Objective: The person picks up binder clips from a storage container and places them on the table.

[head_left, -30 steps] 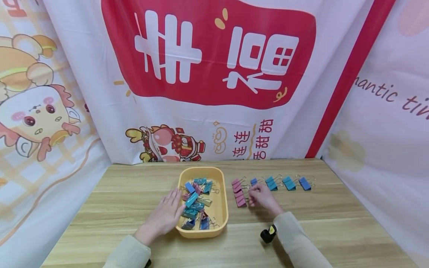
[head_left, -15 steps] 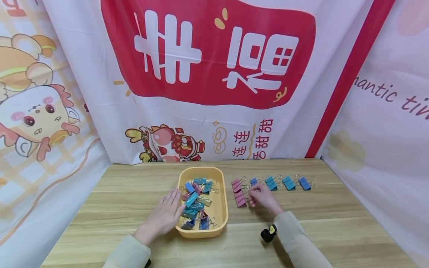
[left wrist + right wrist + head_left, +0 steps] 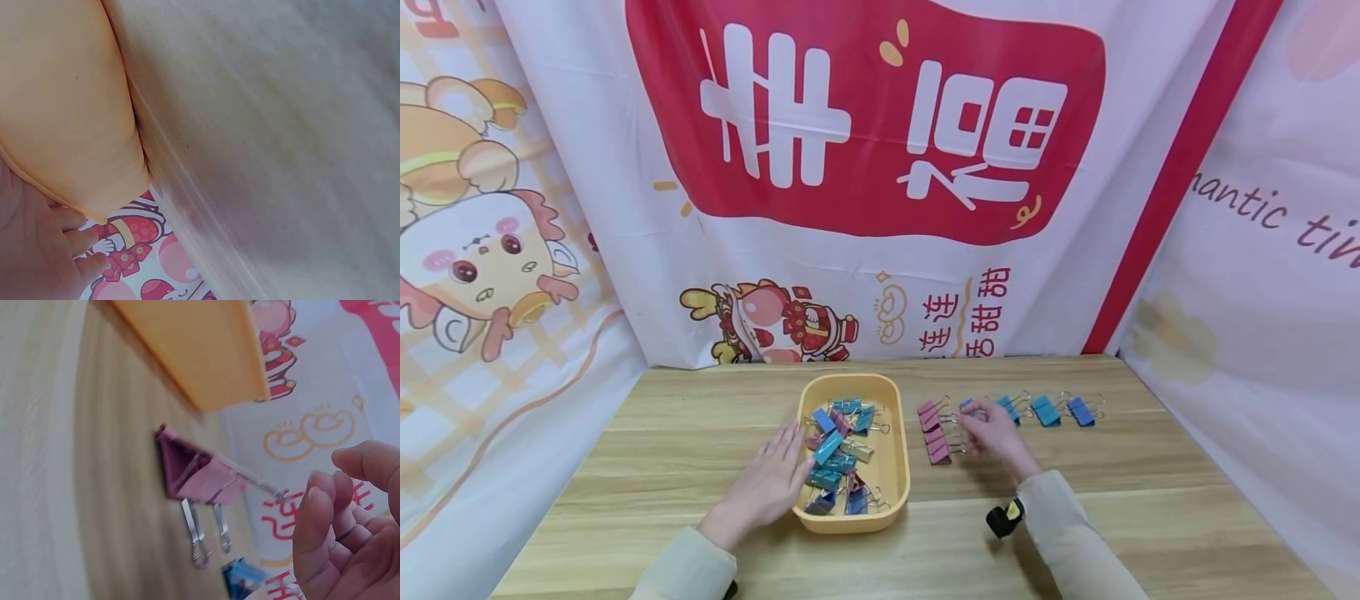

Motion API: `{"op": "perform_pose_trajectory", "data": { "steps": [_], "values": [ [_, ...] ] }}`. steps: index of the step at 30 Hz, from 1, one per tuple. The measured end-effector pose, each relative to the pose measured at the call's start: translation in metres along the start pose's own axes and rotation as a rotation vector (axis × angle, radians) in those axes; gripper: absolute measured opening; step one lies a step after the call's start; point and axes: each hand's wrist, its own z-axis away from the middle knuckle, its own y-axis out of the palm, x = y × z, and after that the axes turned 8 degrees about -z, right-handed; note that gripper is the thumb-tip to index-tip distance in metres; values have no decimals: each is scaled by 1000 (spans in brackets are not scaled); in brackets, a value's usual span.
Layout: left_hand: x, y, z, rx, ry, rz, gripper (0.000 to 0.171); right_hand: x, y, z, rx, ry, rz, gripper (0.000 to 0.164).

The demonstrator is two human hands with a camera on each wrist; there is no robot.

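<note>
My left hand (image 3: 767, 475) rests with straight fingers along the left rim of a yellow plastic tray (image 3: 891, 458) holding a jumble of blue, teal, pink and yellow binder clips (image 3: 830, 447). In the left wrist view, its fingers lie against the tray's outer wall (image 3: 62, 94). Right of the tray, two pink binder clips (image 3: 937, 450) stand one in front of the other. My right hand (image 3: 998, 435) hovers just right of them, fingers loosely bent. The right wrist view shows its thumb and fingers (image 3: 312, 512) holding nothing, beside a pink clip (image 3: 209, 481) with its wire handles out.
A back row runs rightward from the pink clips: a blue clip (image 3: 967, 405), partly behind my right hand, two teal clips (image 3: 1045, 410) and another blue clip (image 3: 1082, 410). Printed cloth (image 3: 865, 292) hangs behind the wooden table (image 3: 715, 417) and along both sides.
My right hand has let go of the front pink clip's handle and shifted slightly right and away from it. The left hand and the tray have stayed put.
</note>
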Motion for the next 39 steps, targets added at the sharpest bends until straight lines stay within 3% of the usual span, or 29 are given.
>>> {"op": "perform_pose_trajectory", "data": {
  "steps": [9,18,25,30,39],
  "values": [
    [0,0,0,-1,-3,1,59,31,19,11,58,-56,35,23],
    [0,-1,0,-4,0,-8,58,53,49,26,226,-158,52,25],
    [-1,-2,1,12,-4,-9,58,52,73,30,361,-206,102,25],
    [-2,-3,1,15,-3,-3,58,49,89,33,444,-193,118,25],
    [0,-2,0,22,-9,6,58,46,111,38,507,-272,315,27]
  ]
}}
